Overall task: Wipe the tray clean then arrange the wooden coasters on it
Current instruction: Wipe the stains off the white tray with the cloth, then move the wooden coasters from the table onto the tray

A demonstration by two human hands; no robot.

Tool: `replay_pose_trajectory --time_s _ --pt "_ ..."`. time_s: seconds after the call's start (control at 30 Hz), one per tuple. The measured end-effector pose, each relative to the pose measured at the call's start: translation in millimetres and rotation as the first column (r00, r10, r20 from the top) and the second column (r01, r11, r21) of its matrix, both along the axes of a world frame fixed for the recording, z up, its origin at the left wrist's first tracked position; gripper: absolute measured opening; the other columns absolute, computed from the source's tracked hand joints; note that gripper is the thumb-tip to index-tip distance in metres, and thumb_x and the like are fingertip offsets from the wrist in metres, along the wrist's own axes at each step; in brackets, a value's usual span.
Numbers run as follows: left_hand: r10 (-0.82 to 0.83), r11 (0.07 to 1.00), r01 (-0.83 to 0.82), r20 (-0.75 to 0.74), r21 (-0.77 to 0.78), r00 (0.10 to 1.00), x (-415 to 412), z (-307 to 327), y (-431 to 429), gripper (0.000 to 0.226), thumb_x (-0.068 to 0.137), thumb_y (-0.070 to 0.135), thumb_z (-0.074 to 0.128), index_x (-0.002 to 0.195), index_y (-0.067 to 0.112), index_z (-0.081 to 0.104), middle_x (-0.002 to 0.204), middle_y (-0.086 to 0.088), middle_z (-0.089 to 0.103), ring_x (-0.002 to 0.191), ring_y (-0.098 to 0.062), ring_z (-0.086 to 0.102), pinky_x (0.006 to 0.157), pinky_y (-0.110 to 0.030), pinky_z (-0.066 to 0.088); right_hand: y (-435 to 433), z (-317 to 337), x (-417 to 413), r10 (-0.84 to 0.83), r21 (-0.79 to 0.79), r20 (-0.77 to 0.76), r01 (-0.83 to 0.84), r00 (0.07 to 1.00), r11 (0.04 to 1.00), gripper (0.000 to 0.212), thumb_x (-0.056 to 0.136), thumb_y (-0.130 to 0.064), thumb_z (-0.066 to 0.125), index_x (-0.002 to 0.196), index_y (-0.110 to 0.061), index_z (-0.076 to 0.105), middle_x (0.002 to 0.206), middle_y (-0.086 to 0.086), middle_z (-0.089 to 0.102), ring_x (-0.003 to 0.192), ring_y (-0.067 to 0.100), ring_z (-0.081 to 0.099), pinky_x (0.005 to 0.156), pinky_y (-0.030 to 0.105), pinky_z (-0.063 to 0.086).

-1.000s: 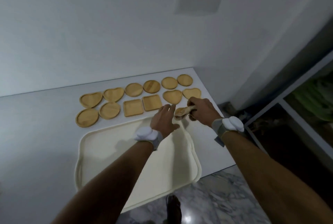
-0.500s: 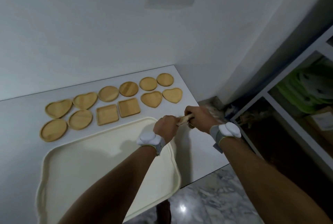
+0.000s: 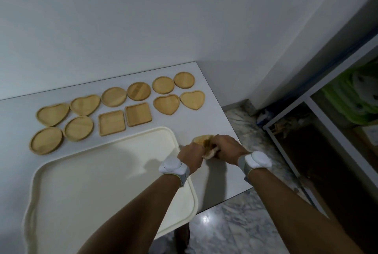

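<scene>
While wrists meet beside tray (image 3: 114,143) | left grip (image 3: 191,155), right grip (image 3: 225,148) both curled round coaster (image 3: 201,138)

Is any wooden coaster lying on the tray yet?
No: the tray holds nothing, and the coasters lie in two rows on the table beyond it.

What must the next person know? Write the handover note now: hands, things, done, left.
Hands: left hand and right hand both grip one tan bundle between them, just right of the tray. Whether it is a cloth or a coaster cannot be told.
Tray: cream, on the table, nothing on it.
Coasters: twelve in two rows on the table beyond the tray, from the round coaster at near left to the heart coaster at right.
Done: cannot tell whether the tray is wiped.
Left: set all twelve coasters on the tray.
</scene>
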State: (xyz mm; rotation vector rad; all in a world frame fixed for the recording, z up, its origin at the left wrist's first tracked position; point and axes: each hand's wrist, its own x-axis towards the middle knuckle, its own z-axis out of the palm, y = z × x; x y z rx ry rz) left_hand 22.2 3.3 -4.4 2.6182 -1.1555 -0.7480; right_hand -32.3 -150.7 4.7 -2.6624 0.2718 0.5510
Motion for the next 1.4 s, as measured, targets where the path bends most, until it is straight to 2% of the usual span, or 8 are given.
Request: replay_pose_trajectory --time_s 0.2,0.3,0.37,0.5,0.6,0.83,1.13,1.4 --pt "-0.02 0.993 0.01 -0.088 -0.119 0.996 6.7 6.7 0.2 0.026 0.089 0.019 0.059 0.11 0.006 0.065 0.106 -0.012 0.071 0.096 -0.03 0.068 0.07 -0.023 0.038 -2.5 0.6 11.8 0.068 -0.011 -0.123 -0.07 0.99 0.997 0.021 0.079 -0.02 0.067 0.098 -0.013 0.067 0.104 0.005 0.053 0.097 0.029 0.057 0.074 0.028 0.041" --pt "-0.032 0.994 0.024 -0.071 -0.11 0.997 21.3 15.6 2.8 0.037 0.079 0.04 0.067 0.1 0.01 0.068 0.093 -0.01 0.073 0.085 -0.028 0.068 0.066 -0.024 0.04 -7.8 10.8 22.3 0.018 0.037 -0.196 -0.011 0.98 0.999 0.036 0.069 -0.04 0.074 0.097 -0.019 0.066 0.095 -0.001 0.059 0.089 0.021 0.06 0.071 0.029 0.046" --pt "-0.008 0.998 0.004 -0.06 -0.062 0.998 37.2 16.7 6.8 0.044 0.078 0.046 0.065 0.097 0.006 0.071 0.098 -0.012 0.07 0.093 -0.029 0.065 0.07 -0.029 0.047 -13.4 16.7 33.8 -0.005 0.068 -0.204 0.02 0.979 0.997 0.032 0.071 -0.045 0.071 0.092 -0.022 0.068 0.092 -0.002 0.064 0.086 0.019 0.061 0.07 0.028 0.048" --pt "0.107 0.989 -0.113 -0.067 -0.097 0.992 63.7 18.6 15.4 0.056 0.08 0.052 0.063 0.121 0.014 0.066 0.125 -0.005 0.063 0.12 -0.023 0.053 0.097 -0.036 0.048 -22.8 24.0 52.2 0.004 0.03 -0.117 -0.001 0.993 1.0 0.028 0.081 -0.042 0.065 0.094 -0.018 0.07 0.099 0.002 0.065 0.088 0.018 0.057 0.073 0.027 0.044" --pt "0.198 0.978 -0.197 0.01 -0.07 0.98 90.1 21.3 14.4 0.058 0.085 0.053 0.059 0.128 0.014 0.062 0.133 -0.006 0.058 0.127 -0.025 0.049 0.104 -0.04 0.044 -28.9 23.4 77.2 0.016 -0.016 -0.057 -0.017 0.998 1.0 0.026 0.083 -0.037 0.065 0.099 -0.017 0.069 0.109 0.005 0.063 0.1 0.022 0.059 0.08 0.029 0.046" --pt "0.346 0.937 -0.35 0.131 0.012 0.929 144.4 13.9 2.7 0.051 0.085 0.047 0.061 0.114 0.004 0.06 0.126 -0.016 0.054 0.12 -0.035 0.049 0.098 -0.043 0.045 -34.9 12.0 137.6 0.021 -0.065 0.029 -0.019 0.999 0.998 0.044 0.085 -0.04 0.065 0.12 -0.014 0.06 0.126 0.012 0.052 0.115 0.033 0.053 0.092 0.039 0.046" --pt "0.433 0.889 -0.451 0.178 0.081 0.884 182.0 -15.3 -18.5 0.081 0.072 0.058 0.07 0.127 0.004 0.043 0.129 -0.019 0.047 0.117 -0.036 0.047 0.1 -0.044 0.038 -36.6 -11.9 190.6 -0.011 -0.13 0.007 0.012 1.0 0.991 0.083 0.077 -0.052 0.07 0.14 -0.012 0.035 0.148 0.011 0.028 0.13 0.039 0.035 0.099 0.048 0.043" --pt "0.492 0.861 -0.504 0.14 0.066 0.859 190.0 -21.3 -24.4 0.08 0.07 0.049 0.074 0.129 0.005 0.042 0.129 -0.019 0.046 0.117 -0.038 0.047 0.092 -0.043 0.044 -37.6 -18.8 205.7 -0.011 -0.134 -0.04 0.005 0.999 0.991 0.084 0.074 -0.047 0.073 0.141 -0.017 0.033 0.143 0.007 0.038 0.127 0.038 0.039 0.098 0.049 0.044"
